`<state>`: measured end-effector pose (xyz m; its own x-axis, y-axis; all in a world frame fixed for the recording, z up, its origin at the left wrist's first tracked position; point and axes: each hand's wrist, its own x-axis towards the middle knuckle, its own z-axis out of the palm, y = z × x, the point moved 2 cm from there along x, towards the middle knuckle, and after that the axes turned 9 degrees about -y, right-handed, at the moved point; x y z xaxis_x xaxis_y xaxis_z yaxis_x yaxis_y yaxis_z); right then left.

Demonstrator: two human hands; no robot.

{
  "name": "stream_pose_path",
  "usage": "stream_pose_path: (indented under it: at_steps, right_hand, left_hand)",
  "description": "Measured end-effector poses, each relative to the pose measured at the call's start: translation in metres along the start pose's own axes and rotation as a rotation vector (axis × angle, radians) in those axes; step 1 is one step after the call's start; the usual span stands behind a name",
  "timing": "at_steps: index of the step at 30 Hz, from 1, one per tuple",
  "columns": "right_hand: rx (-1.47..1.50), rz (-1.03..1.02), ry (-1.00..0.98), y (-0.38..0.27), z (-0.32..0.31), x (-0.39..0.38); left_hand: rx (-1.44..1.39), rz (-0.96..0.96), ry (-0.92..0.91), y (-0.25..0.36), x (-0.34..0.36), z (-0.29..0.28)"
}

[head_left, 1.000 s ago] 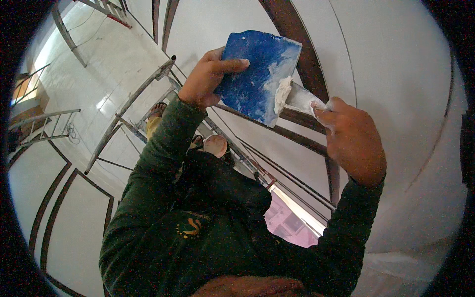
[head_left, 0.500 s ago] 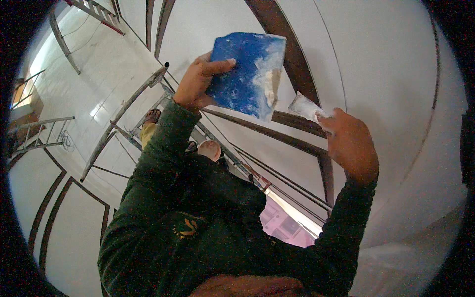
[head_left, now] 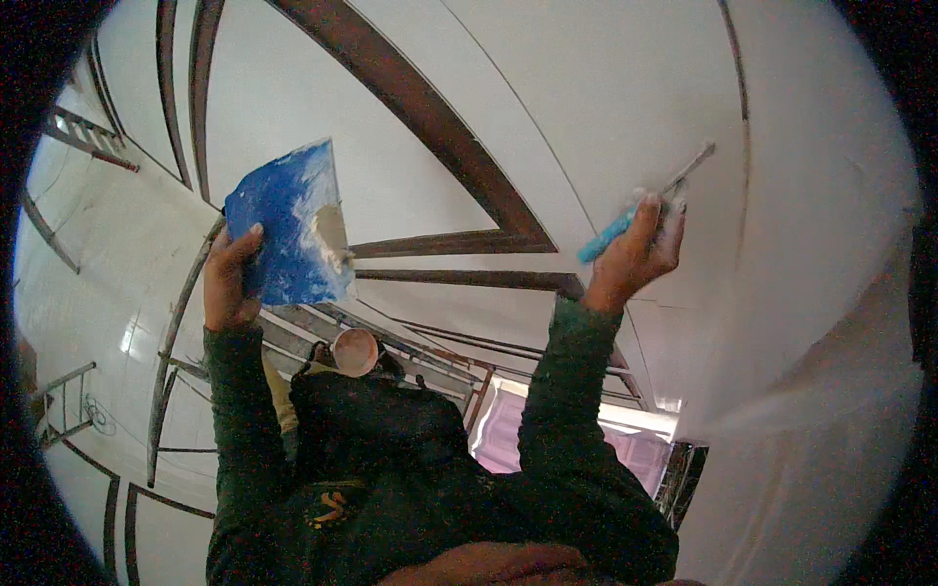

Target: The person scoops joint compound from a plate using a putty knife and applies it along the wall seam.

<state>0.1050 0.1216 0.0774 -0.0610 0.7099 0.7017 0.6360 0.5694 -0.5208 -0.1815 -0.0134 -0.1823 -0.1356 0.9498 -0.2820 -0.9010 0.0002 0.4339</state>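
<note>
Pale paste [head_left: 331, 230] sits near the right edge of a blue plate [head_left: 278, 215].
Tipping could spill it: the left hand [head_left: 234, 278] grips only the left side. The right hand [head_left: 637, 249] clasps a turquoise-handled scraper [head_left: 606, 237]; a slack grip could drop it.

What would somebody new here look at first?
Probably the blue board, smeared with pale paste, in the left grip, left of centre. Next, the blue-handled putty knife in the right grip, right of centre. Between them, dark brown trim angles across the white wall.
</note>
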Motion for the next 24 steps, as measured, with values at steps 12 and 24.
stream_pose_path:
  at_steps: [12,24]
  right_hand:
    - [-0.229,-0.26,0.348,0.044,0.018,0.076]
    - [-0.314,-0.048,0.404,0.037,0.054,0.089]
  left_hand:
    - [-0.004,-0.06,0.009,-0.014,-0.007,-0.029]
    - [-0.022,-0.072,0.042,-0.019,0.0,-0.026]
